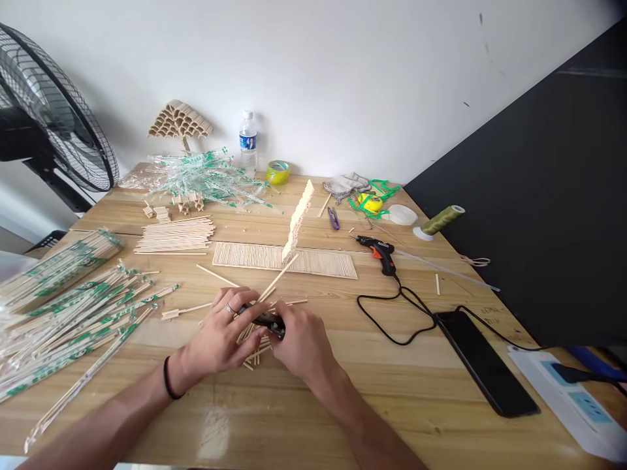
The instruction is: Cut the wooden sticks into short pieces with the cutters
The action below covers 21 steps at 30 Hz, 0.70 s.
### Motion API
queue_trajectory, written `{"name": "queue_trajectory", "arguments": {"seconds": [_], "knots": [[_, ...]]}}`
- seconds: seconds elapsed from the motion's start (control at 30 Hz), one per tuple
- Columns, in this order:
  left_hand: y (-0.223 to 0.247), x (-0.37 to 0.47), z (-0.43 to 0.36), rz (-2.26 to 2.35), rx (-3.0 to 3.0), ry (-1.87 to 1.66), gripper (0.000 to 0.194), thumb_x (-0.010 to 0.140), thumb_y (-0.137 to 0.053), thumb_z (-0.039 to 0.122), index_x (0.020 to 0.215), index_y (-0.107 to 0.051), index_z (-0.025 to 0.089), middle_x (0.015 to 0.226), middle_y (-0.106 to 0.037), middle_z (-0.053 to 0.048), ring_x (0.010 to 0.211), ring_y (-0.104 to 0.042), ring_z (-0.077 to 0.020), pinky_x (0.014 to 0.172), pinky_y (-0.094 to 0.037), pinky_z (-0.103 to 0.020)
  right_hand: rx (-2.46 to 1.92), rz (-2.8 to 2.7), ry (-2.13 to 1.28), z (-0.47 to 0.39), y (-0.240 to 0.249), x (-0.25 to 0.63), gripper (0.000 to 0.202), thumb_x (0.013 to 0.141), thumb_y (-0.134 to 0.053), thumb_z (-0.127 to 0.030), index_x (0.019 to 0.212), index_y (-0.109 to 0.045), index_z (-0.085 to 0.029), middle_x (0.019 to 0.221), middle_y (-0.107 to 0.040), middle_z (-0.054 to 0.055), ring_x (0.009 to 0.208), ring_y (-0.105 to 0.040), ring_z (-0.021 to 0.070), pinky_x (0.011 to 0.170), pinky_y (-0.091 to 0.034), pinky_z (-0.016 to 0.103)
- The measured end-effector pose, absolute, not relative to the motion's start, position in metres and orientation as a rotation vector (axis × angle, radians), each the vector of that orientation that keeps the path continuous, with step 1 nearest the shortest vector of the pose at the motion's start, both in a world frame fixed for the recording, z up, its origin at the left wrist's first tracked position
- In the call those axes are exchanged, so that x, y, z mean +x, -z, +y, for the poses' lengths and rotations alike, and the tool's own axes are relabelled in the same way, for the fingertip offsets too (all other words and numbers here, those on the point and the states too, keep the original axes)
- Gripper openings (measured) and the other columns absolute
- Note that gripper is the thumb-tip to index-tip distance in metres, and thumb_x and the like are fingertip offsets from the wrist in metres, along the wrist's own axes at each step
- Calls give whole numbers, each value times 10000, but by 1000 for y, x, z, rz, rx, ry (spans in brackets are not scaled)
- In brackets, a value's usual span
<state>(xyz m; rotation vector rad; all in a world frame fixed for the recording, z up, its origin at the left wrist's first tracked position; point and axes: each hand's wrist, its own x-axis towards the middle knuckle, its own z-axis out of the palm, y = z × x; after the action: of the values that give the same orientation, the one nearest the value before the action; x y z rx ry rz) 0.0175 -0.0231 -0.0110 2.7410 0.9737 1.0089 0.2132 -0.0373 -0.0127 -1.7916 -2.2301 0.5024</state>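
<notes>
My left hand (228,333), with a ring and a black band at the wrist, is closed around one end of a small black tool (268,320). The fingers of my right hand (301,336) are wrapped on the tool's other end. A pale wooden stick (278,277) rises at a slant from between my hands. Under them lies a loose pile of sticks (255,356), partly hidden. Beyond my hands a long flat mat of glued sticks (323,262) lies on the table, with a narrow, pale rough-edged upright piece (298,222) standing at its middle.
Wrapped chopsticks (73,313) cover the left side, near loose sticks (174,235) and plastic wrappers (206,176). A bottle (248,143) and tape (278,172) stand behind. At right are a glue gun (379,251), its cord, a phone (484,362) and a power strip (568,398).
</notes>
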Motion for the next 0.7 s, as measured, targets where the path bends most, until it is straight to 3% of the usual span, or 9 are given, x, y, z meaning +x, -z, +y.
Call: {"name": "queue_trajectory", "arguments": {"seconds": [0.2, 0.7], "knots": [[12, 17, -24, 956, 2744, -1120, 318, 998, -560, 170, 1309, -568, 105, 1111, -647, -140, 1031, -605, -259, 907, -479, -394, -1750, -2249, -551, -39, 12, 211, 171, 861, -697, -227, 1029, -684, -198, 930, -784, 71, 859, -732, 261, 686, -384, 310], [12, 21, -24, 978, 2702, -1173, 293, 991, -569, 161, 1283, -576, 138, 1072, -668, -120, 961, -618, -240, 851, -474, -378, -1835, -2278, -614, -41, 3, 210, 229, 915, -687, -303, 1129, -702, -223, 929, -816, 70, 836, -766, 267, 666, -397, 305]]}}
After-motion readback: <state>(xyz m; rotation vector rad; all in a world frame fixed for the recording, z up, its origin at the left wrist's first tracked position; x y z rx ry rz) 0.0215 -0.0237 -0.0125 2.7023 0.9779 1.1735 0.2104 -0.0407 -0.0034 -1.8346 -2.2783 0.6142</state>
